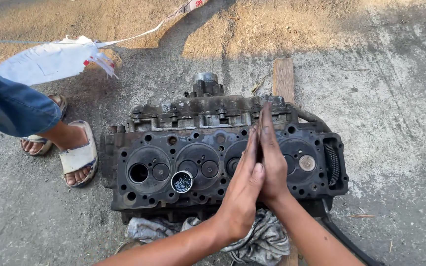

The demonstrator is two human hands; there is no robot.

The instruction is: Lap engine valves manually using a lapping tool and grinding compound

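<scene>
Head view: greasy black cast-iron cylinder head (223,157) lies on concrete, propped on a rag (252,239). Left hand (242,189) and right hand (272,157) press flat together, fingers straight, likely rolling a thin stem between the palms. Oily palms could slip. A small round tin (182,181) sits on the face; white torn paper (50,60) with red marks lies upper left.

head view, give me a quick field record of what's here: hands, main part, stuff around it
main part: dark, grimy metal cylinder head lying on the concrete ground, valve side up
left hand: left hand, palm pressed against the other, over the head's third chamber
right hand: right hand, flat against the left; a thin rod seems caught between the palms, hard to tell
on the head: small round open tin by the second chamber
under it: wooden plank, grey rag
nearby: another person's sandalled feet
</scene>
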